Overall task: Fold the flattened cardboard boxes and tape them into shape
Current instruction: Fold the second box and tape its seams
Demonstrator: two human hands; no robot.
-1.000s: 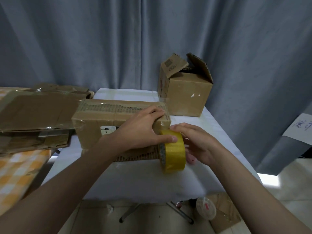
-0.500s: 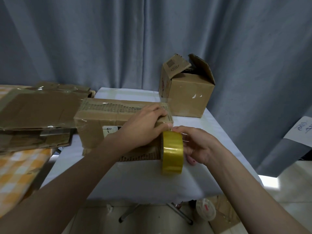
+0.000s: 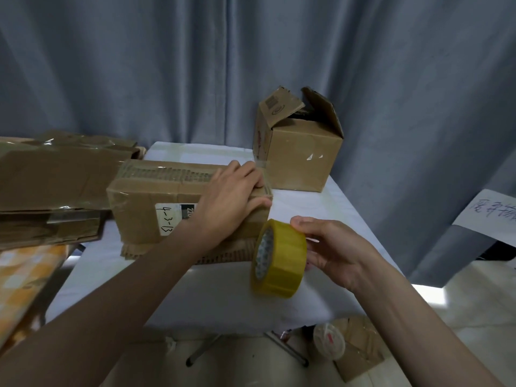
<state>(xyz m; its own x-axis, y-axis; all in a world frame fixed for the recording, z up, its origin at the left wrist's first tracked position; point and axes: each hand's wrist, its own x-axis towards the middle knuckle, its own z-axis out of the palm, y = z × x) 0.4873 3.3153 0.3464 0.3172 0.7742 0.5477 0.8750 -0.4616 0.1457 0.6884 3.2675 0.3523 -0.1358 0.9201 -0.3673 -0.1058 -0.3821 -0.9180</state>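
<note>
A: Setting: grey curtain (image 3: 195, 65) behind, a small worktop (image 3: 223, 297) under white cloth, tiled floor below. Nearest item first?

B: On the floor by the worktop's legs we log a spent tape core (image 3: 329, 341) lying on a cardboard scrap (image 3: 360, 356). Above it, our right hand (image 3: 332, 252) holds the yellow tape roll (image 3: 279, 258), fingers curled round its far side and thumb on top, the roll raised just off the near right corner of the box.

A: And the left hand (image 3: 231, 196)?

B: Fingers fairly straight, pressing flat on the right end of the long box (image 3: 156, 208), thumb over the edge. That box lies on its side mid-worktop; a white label (image 3: 167, 222) faces us. Glossy tape shows along its top seam. We cannot tell whether a strip runs from roll to box.

A: Further back?

B: Left, a stack of flattened boxes (image 3: 55, 185) on a checked surface (image 3: 22, 275). Far right corner, a smaller box (image 3: 298, 155), upright, top flaps (image 3: 282, 107) loose and open.

A: Progress?

B: We judge it partly done: the long box is folded and mostly taped, with its right end probably in hand. The small box appears shaped but unsealed on top. The flattened stack remains.
</note>
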